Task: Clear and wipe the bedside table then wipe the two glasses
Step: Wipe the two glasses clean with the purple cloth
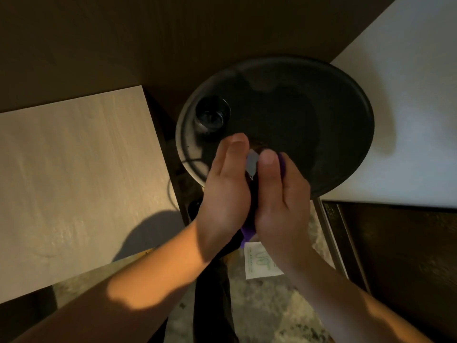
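Note:
The round dark bedside table (309,115) stands in the middle of the view. One clear glass (212,115) sits upright near its left rim. In front of the table's near edge, my left hand (225,194) and my right hand (279,201) are pressed together around a second glass (252,163). Only a pale sliver of it shows between my thumbs. A purple cloth (247,232) is wrapped around it under my right palm and hangs out below my hands. The rest of this glass is hidden.
A light wooden surface (74,169) lies to the left of the table, and a white bed (408,120) to the right. A printed paper (259,261) lies on the patterned floor below my hands. A dark cable (170,191) runs beside the table's left edge.

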`<state>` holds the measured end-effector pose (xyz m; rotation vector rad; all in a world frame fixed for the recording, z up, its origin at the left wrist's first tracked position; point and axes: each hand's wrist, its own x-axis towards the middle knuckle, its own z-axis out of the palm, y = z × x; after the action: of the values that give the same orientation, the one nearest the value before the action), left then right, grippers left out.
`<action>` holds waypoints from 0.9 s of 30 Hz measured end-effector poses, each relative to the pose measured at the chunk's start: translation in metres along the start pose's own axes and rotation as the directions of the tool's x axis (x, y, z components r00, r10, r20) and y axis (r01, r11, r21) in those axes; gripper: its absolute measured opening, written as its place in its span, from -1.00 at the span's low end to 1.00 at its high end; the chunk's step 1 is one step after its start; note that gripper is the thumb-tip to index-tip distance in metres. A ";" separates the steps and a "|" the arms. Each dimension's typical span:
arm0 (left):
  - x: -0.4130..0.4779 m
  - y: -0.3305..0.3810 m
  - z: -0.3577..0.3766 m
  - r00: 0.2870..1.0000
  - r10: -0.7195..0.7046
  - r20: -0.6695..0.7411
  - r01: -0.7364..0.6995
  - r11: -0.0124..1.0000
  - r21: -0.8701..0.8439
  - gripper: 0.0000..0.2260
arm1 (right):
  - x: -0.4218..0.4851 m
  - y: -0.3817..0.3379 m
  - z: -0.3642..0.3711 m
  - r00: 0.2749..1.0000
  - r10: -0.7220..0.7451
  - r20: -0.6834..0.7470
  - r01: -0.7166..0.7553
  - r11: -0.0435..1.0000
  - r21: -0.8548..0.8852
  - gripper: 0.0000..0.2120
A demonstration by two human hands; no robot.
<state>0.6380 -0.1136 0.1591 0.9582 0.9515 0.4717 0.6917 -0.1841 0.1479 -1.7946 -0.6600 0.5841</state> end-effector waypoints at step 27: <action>0.070 -0.069 0.033 0.858 -0.460 0.230 0.514 0.763 -0.392 -0.56 | 0.072 0.017 -0.089 0.701 0.706 0.097 -0.607 0.519 0.602 -0.63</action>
<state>0.6990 -0.1160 0.0754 0.2927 0.8905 0.1634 0.8066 -0.1994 0.1531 -1.3985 0.3760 1.0154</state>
